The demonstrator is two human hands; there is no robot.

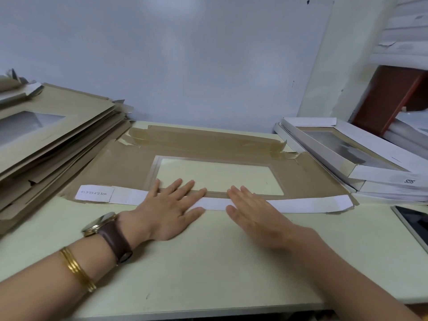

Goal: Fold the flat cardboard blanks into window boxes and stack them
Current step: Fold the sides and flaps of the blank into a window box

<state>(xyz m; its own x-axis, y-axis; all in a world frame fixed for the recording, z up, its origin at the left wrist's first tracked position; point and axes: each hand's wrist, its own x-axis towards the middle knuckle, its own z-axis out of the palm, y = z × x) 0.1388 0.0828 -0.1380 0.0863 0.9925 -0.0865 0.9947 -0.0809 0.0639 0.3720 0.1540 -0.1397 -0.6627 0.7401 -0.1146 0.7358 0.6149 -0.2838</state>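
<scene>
Two hands, left hand (170, 210) and right hand (257, 213), fingers straight and slightly spread, press the blank's (111, 167) near flap (301, 205); sweeping outward evenly should sharpen the crease.

Soft, even indoor light casts faint shadows; wide-angle bending curves the edges, and the picture looks slightly blurred.

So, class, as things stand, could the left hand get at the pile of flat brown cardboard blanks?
Probably yes. The left hand lies flat on the white folded flap, and the pile of flat brown cardboard blanks sits just to its left, with nothing between them.
</scene>
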